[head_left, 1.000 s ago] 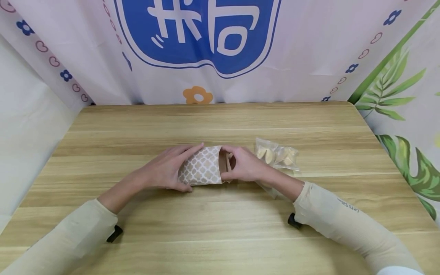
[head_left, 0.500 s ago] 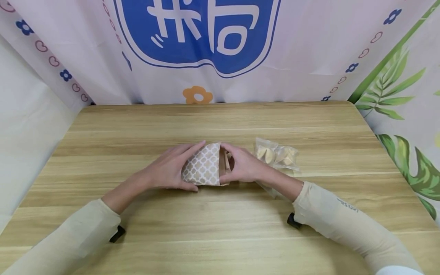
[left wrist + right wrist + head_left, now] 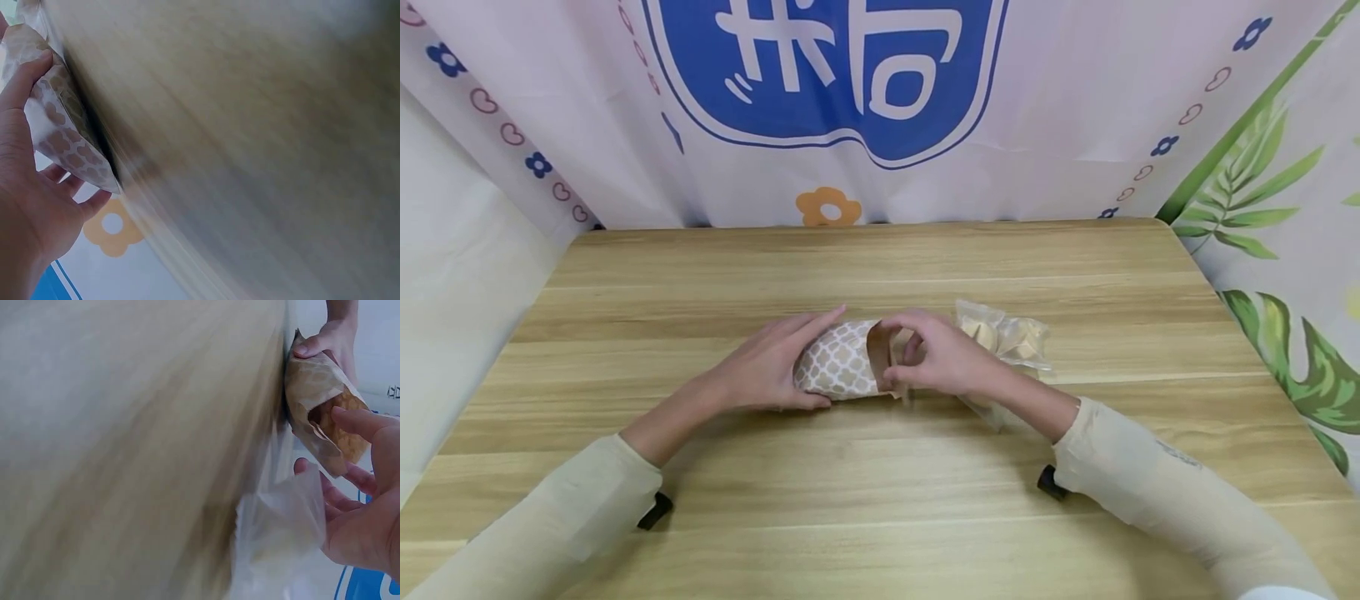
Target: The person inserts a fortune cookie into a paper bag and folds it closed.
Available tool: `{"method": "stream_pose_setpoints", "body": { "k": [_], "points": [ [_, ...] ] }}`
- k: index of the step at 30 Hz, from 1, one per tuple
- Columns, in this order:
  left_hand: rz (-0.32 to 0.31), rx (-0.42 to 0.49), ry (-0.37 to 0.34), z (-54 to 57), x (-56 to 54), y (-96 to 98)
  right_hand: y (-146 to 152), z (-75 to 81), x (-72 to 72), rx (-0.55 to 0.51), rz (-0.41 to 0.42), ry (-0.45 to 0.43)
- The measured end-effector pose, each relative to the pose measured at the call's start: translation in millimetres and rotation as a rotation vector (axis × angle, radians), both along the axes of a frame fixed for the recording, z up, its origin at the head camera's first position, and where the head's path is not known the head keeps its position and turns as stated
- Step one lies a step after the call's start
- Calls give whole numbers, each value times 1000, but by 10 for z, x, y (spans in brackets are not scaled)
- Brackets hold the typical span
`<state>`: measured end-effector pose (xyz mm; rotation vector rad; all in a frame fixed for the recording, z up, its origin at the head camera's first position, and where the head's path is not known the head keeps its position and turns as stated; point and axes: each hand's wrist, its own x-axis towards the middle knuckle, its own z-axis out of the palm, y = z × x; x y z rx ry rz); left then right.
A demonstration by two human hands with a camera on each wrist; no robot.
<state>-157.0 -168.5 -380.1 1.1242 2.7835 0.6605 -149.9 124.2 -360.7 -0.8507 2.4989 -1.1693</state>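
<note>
A brown paper bag [image 3: 837, 360] with a white lattice print lies on its side, its mouth turned to the right. My left hand [image 3: 767, 360] grips the closed end, thumb along the near side and fingers over the far side; the left wrist view shows this hand [image 3: 31, 206] round the bag [image 3: 72, 137]. At the mouth, my right hand [image 3: 943, 354] holds the rim with curved thumb and fingers. In the right wrist view its thumb [image 3: 353, 419] lies over the brown inside of the opening. The bag's depth is hidden.
Clear packets [image 3: 1024, 342] with folded, pale-yellow cookies lie right of the bag, partly behind my right forearm. One blurred packet [image 3: 281, 531] sits close by my right fingers. Behind the wooden table [image 3: 880, 500] hangs a printed cloth [image 3: 1045, 142].
The bag's raised mouth has lowered a little and its far edge has dropped. My right forearm has shifted slightly right, its fingers bending more at the rim. My left hand keeps its hold.
</note>
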Motion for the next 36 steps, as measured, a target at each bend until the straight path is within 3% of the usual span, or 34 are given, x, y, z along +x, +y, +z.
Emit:
{"method": "stream_pose_setpoints", "body": {
  "k": [19, 36],
  "points": [
    [39, -5, -26, 26, 1, 16, 335, 115, 7, -9, -74, 6],
    [45, 0, -19, 17, 16, -5, 678, 90, -77, 14, -171, 42]
  ]
}}
